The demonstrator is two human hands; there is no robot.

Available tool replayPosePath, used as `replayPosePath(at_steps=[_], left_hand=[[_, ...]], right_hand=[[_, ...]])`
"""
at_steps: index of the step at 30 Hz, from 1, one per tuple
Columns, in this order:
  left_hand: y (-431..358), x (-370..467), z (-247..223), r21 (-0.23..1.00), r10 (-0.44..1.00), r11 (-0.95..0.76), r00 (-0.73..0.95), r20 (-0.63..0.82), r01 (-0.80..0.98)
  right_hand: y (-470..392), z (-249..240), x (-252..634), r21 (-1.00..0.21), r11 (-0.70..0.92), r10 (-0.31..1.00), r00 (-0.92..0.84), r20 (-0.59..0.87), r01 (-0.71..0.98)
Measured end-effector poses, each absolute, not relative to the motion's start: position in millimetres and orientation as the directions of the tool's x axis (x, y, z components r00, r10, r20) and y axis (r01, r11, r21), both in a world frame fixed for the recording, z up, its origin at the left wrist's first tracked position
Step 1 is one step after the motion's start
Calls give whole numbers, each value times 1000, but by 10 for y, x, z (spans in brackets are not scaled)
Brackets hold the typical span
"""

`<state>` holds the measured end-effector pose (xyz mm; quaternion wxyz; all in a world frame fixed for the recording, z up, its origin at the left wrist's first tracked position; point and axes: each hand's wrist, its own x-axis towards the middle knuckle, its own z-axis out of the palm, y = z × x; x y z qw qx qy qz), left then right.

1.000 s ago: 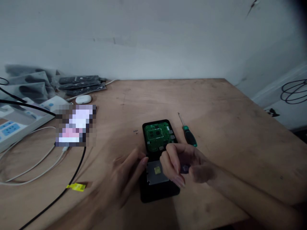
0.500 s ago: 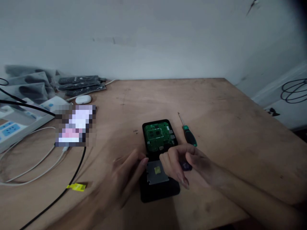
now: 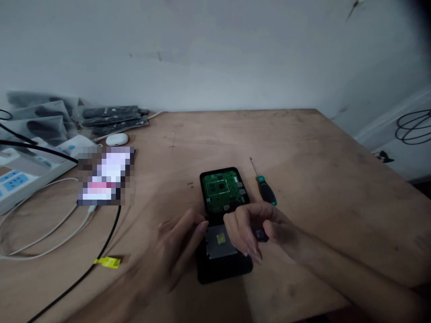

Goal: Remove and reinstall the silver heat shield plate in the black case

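A black plastic case lies opened on the wooden table. Its upper half (image 3: pixel 202 179) holds a green circuit board (image 3: pixel 215 193). The lower half (image 3: pixel 222 269) carries a grey metal plate (image 3: pixel 215 251) with a yellowish square pad (image 3: pixel 221 238). My left hand (image 3: pixel 182 237) is closed in a pinch at the left side, where the halves meet; what it pinches is hidden. Over the right edge of the plate, my right hand (image 3: pixel 256 226) has loosely bent fingers, its thumb apart from them. A small dark purple object (image 3: pixel 261 235) shows between thumb and fingers; I cannot tell if they touch it.
A green and black screwdriver (image 3: pixel 266 190) lies right of the case. At left are a blurred-out phone (image 3: pixel 107 177), a white power strip (image 3: pixel 40 168), cables, a white earbud case (image 3: pixel 117 139) and bagged dark items (image 3: pixel 112 117). A wall stands behind the table.
My right hand's thumb and fingertips have shifted very slightly. The left hand and the case stay in place.
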<state>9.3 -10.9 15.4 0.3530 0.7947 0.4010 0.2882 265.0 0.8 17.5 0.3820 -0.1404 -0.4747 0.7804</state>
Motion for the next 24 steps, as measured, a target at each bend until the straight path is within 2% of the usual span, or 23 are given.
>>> replayPosePath(at_steps=[17, 24], left_hand=[[-107, 108, 153, 770, 832, -466, 512, 213, 437], [-99, 92, 153, 783, 825, -454, 533, 188, 426]], right_hand=[[35, 33, 2597, -765, -291, 729, -651, 212, -575], [27, 103, 2652, -783, -329, 722, -675, 152, -528]])
